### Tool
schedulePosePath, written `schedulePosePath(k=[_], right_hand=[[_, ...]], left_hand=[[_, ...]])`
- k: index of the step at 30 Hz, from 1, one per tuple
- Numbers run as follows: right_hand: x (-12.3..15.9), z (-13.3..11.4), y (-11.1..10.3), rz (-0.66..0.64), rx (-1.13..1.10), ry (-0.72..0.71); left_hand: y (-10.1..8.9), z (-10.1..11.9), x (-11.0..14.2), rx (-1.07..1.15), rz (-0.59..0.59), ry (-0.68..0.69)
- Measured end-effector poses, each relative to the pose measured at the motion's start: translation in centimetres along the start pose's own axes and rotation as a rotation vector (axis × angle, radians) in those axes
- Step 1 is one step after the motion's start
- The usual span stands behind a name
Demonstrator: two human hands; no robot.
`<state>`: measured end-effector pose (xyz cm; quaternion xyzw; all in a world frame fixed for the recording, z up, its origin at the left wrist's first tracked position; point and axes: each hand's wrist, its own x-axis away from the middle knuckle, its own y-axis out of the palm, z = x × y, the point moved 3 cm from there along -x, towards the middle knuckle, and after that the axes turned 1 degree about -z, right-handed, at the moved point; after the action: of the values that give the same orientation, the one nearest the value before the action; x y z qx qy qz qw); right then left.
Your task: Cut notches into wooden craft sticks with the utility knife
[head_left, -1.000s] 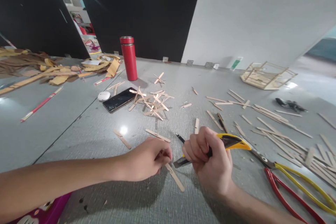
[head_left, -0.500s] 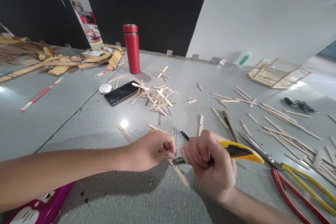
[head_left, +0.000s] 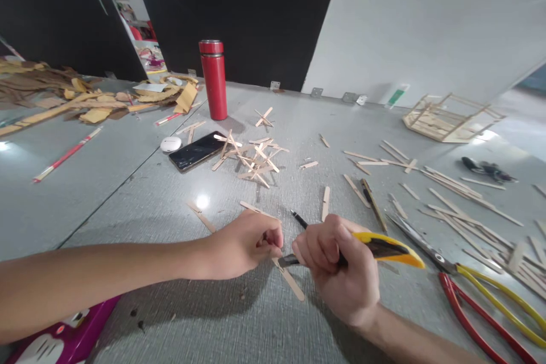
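Near the front of the table my left hand (head_left: 249, 242) is closed in a pinch on a craft stick (head_left: 292, 285), whose lower end sticks out toward me. My right hand (head_left: 343, 267) is wrapped round a yellow and black utility knife (head_left: 390, 249). Its grey blade (head_left: 288, 260) points left and meets the stick just beside my left fingertips, which hide part of the stick. Just beyond my hands lie a pen (head_left: 299, 218) and a notched craft stick (head_left: 326, 203). Another stick (head_left: 255, 208) lies partly behind my left hand.
Jumbled sticks (head_left: 258, 162) lie beside a phone (head_left: 197, 152), white case (head_left: 170, 144) and red flask (head_left: 214, 82). Right are scissors (head_left: 446, 264), loose sticks (head_left: 473, 227) and a stick frame (head_left: 452, 122). Cardboard scraps (head_left: 94, 99) lie far left, a purple object (head_left: 91, 333) near left.
Both hands stay almost in place. The knife and my right hand have shifted very slightly left, with the blade still at the stick.
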<state>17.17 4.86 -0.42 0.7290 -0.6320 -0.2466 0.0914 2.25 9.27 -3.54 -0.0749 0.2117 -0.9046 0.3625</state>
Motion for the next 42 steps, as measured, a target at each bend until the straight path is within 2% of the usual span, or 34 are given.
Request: schedulePosePath(k=[3,5,8,10,12,15,19,21,23,28,31,34,37,39,42], right_hand=[[-0.1,-0.1,0.1,0.051,0.049,-0.01],[-0.6,-1.1,0.3,0.087,0.122,-0.013],[-2.0,-4.3,0.2,0.104,0.329,-0.011],[-3.1,-6.9,-0.6,0.071,0.566,0.012],[-3.9,-8.9,-2.3,0.002,1.047,0.054],[-4.0,-9.6,-6.3,-0.07,1.513,0.101],[-2.5,-7.9,-11.6,-0.132,1.78,0.169],[-1.7,-7.1,-13.0,-0.169,1.869,0.191],[-1.1,-6.7,-13.4,-0.189,1.947,0.185],[-0.7,-7.3,-12.0,-0.193,2.1,0.147],[-1.2,-8.1,-12.2,-0.134,2.164,0.203],[-2.4,-9.0,-14.0,-0.008,2.208,0.309],[-3.9,-8.9,-16.4,0.073,2.152,0.428],[-5.0,-8.5,-17.7,0.049,2.06,0.483],[-6.5,-8.2,-18.7,0.024,1.903,0.485]], left_hand=[[0.1,0.1,0.1,-0.017,0.0,-0.005],[0.1,0.3,0.1,-0.034,-0.007,-0.011],[-0.1,0.9,0.2,-0.071,-0.011,-0.027],[-0.2,1.3,0.4,-0.091,-0.019,-0.041],[-0.3,1.4,0.6,-0.103,-0.03,-0.057],[-0.2,1.2,0.8,-0.106,-0.042,-0.089],[-0.2,1.1,0.9,-0.089,-0.027,-0.124],[-0.3,1.4,0.8,-0.087,-0.008,-0.125],[-0.5,1.7,0.8,-0.091,0.008,-0.126],[-0.5,1.6,1.4,-0.13,0.001,-0.114],[-0.3,1.5,1.8,-0.137,-0.01,-0.099],[-0.2,1.6,1.8,-0.099,0.001,-0.118],[-0.3,2.0,1.5,-0.001,0.005,-0.146],[-0.3,2.5,1.4,0.066,0.011,-0.152],[-0.3,3.5,1.7,0.144,0.029,-0.154]])
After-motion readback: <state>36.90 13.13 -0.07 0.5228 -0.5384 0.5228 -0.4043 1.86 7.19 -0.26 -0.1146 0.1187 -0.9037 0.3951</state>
